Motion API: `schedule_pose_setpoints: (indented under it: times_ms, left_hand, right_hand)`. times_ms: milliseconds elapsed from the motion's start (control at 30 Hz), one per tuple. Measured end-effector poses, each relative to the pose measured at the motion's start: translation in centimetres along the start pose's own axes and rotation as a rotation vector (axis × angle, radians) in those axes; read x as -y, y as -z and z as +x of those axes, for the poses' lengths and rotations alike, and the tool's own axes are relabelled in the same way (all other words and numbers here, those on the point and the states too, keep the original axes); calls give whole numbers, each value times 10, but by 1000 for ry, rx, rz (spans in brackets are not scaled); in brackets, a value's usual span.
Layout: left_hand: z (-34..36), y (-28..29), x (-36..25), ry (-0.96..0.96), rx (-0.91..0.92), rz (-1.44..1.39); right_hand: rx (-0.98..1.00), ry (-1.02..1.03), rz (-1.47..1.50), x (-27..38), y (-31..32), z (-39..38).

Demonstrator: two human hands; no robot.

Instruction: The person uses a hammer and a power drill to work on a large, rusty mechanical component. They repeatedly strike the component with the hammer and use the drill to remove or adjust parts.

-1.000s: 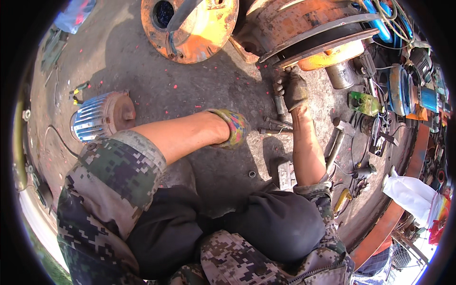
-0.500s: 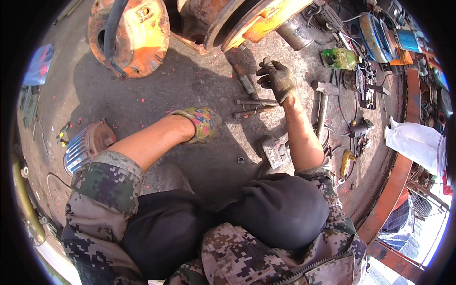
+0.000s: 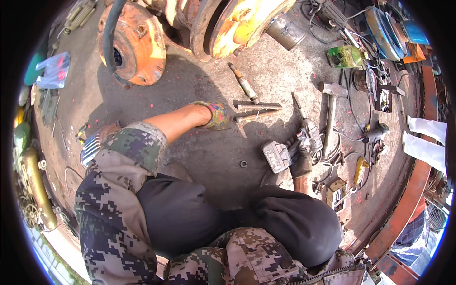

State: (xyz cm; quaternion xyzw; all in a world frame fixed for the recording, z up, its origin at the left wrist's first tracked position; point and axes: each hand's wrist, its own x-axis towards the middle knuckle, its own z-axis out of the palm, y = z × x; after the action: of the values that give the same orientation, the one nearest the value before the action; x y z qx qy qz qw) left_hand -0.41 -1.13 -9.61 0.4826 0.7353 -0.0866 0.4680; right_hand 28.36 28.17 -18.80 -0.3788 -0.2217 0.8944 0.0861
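Note:
My right hand, in a dark glove, is closed round the handle of a worn cordless drill. A pale battery pack sits at the drill's base, and a long thin bit points away from me. My left hand, in a colourful patterned glove, is low over the floor; its fingers are hidden from view. Just right of it lie two metal rods, with a rusty stepped shaft beyond them. A small metal ring lies on the floor between my hands and knees.
Large orange machine parts stand ahead, with a dark hose over one. At right are a hammer, a green bottle, tangled cables and a yellow-handled tool. A finned blue part is beside my left arm.
My right hand has drawn back toward my knee and taken hold of the cordless drill, which lay on the floor. My left hand has shifted slightly right in the picture.

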Motion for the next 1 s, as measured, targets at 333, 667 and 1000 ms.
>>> schedule_pose_setpoints:
  times_ms: [333, 667, 1000]
  left_hand:
    - [57, 14, -16, -61, -344, -935]
    - [161, 39, 9, -34, -753, -1752]
    - [146, 47, -4, 39, -1025, -1788]
  right_hand:
    - [264, -53, -283, 4, -100, 0]
    - [329, -216, -260, -22, -169, 64]
    - [351, -308, -218, -31, -187, 69]
